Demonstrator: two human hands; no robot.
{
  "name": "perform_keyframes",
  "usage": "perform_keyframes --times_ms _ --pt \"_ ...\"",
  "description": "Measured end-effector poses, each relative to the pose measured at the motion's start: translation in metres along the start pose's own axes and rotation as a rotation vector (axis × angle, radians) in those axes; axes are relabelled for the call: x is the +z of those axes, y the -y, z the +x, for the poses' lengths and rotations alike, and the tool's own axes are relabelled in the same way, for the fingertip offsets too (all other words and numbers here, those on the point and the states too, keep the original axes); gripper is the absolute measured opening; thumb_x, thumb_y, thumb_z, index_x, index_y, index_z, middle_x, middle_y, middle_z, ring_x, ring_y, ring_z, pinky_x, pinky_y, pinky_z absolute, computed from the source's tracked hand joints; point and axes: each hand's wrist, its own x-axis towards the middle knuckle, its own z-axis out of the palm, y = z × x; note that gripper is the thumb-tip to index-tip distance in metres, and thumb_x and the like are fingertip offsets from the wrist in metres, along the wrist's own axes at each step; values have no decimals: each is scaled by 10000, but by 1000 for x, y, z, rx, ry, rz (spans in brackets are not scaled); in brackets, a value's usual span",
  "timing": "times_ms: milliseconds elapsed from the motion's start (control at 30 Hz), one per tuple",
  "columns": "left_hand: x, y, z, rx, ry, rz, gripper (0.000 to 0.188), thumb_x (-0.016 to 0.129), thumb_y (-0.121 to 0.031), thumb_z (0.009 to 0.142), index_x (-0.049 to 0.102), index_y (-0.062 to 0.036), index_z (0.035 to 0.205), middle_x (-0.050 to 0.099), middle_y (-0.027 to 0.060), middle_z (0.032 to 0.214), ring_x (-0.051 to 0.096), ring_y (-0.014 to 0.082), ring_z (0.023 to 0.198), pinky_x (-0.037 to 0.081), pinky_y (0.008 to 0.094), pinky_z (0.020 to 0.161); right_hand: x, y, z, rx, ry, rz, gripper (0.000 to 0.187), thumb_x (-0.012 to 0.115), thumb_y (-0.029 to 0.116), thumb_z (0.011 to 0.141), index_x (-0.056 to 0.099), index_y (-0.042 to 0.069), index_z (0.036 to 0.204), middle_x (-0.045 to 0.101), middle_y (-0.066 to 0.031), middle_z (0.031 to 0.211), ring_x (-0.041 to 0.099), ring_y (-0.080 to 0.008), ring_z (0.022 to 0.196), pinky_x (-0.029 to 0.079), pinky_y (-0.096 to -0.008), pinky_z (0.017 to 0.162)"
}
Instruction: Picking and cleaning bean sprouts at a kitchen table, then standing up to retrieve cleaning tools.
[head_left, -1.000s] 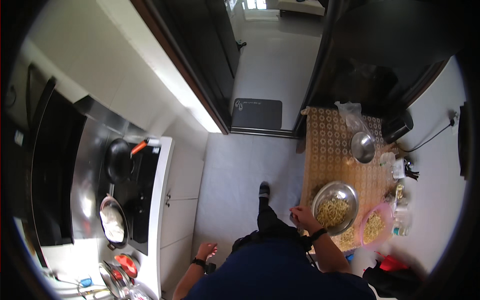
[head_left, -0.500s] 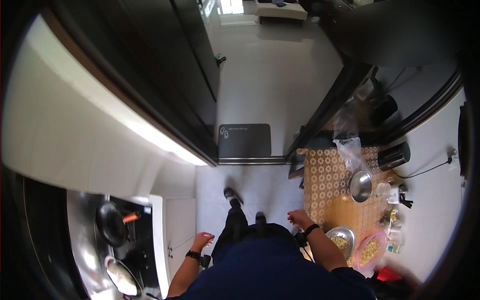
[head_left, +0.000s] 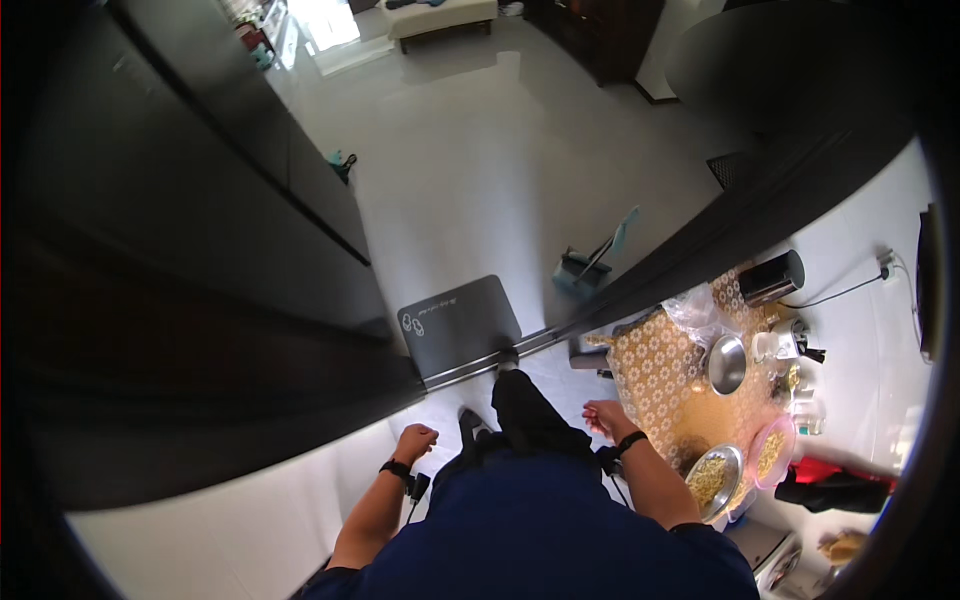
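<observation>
My left hand [head_left: 416, 442] hangs at my left side with its fingers loosely curled in, and nothing shows in it. My right hand [head_left: 604, 418] is at my right side, its fingers bent and closed, with no object visible. It is apart from the nearby table with a patterned cloth [head_left: 640, 355]. A metal bowl of pale chopped food [head_left: 709, 480] stands on that table beside my right forearm. Next to it is a pink basket [head_left: 757, 460] with similar food. Farther along sits a shiny metal bowl [head_left: 727, 362].
A doorway sill [head_left: 465, 372] crosses the floor at my feet. Beyond it lie a grey mat [head_left: 458, 325] and a dustpan [head_left: 580, 270]. Dark panels [head_left: 220, 250] rise at left. A clear plastic bag [head_left: 697, 312] and a black cylinder [head_left: 772, 278] are on the table.
I have stepped forward, one foot now at the sill, and the view has turned right. The stove and pans have left view; a dustpan now shows beyond the doorway. Both hands remain curled.
</observation>
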Motion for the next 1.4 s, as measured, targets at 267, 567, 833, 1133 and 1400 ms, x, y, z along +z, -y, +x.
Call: perform_keyframes --times_ms 267,567,833,1133,1400 --pt "-70 -100 93 -60 47 -16 241 669 -229 888 691 10 912 704 83 766 649 138 600 483 270 510 100 173 111 -124 59 10 146 659 174 809 610 60 734 589 -42 643 520 -129 487 429 -301 433" --pt "-156 -201 129 -205 -84 -272 157 656 -166 900 686 -12 907 660 55 722 602 122 567 475 251 506 94 330 197 -153 -355 322 141 596 168 801 563 83 694 555 -71 612 566 -179 539 418 -328 457" --pt "-217 -284 179 -303 29 7 205 660 -187 893 691 9 940 682 70 786 636 146 662 524 264 589 -3 339 236 7 -704 476 251 646 313 772 580 115 912 440 -40 673 421 -199 537 322 -359 472" --pt "-304 -381 293 -204 13 161 190 630 -160 894 676 23 914 688 86 789 650 157 679 540 275 610 -54 344 256 -39 -709 119 649 566 222 917 351 -80 1450 360 -238 1523 388 -372 1389 354 -439 1116" --pt "-303 -497 370 -229 74 460 252 638 -232 908 685 11 957 698 64 807 660 142 688 553 282 632 -54 342 284 -34 -710 153 509 606 127 860 506 -73 1318 589 -202 1260 569 -330 1190 419 -404 1020"
